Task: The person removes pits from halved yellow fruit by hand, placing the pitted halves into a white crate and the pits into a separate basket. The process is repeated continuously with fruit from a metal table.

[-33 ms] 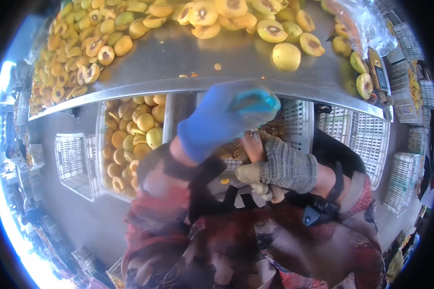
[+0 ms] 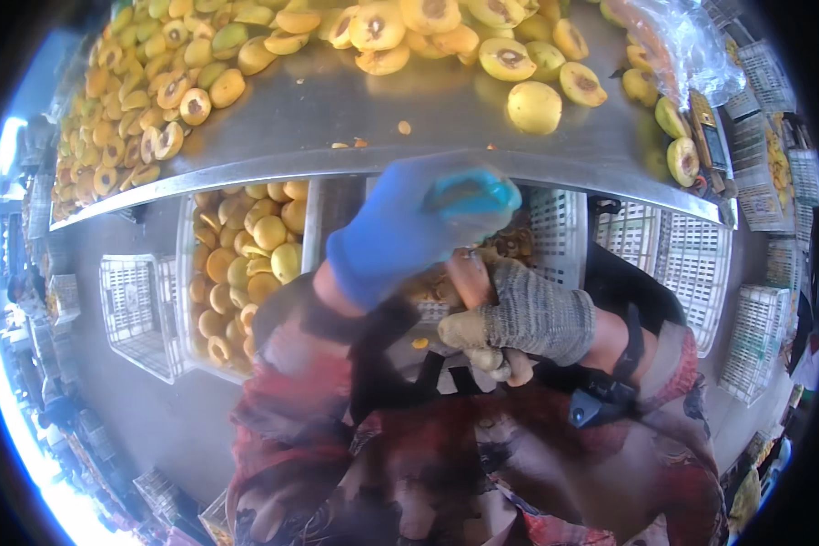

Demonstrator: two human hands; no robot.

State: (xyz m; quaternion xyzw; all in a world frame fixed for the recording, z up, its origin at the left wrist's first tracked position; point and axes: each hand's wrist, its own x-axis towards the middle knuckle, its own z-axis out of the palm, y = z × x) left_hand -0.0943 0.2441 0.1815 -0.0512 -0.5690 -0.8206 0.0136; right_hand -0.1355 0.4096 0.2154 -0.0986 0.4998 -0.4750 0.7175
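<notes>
My left hand [image 2: 400,223], in a blue glove with a teal palm, is raised just below the table's front edge. Its fingers are curled and blurred; what lies inside them is hidden. Below and to the right, my right hand [image 2: 546,314], in a grey knit glove with beige fingers, is closed around a tool with a brown wooden handle [image 2: 471,280]. The handle's upper end is close under the left hand; the tool's working part cannot be made out. Beneath both hands, brown peach pits [image 2: 516,244] lie in a container, partly covered by the hands.
Halved yellow peaches [image 2: 508,60] are spread over the metal table [image 2: 300,118], heaped at the left. A white crate [image 2: 187,282] of peach halves stands below the table edge. Other white crates [image 2: 136,309] are on the floor. Clear plastic film [image 2: 705,68] lies at far right.
The whole view has shifted very slightly. Both hands keep almost the same pose, and the right hand still grips the wooden-handled tool.
</notes>
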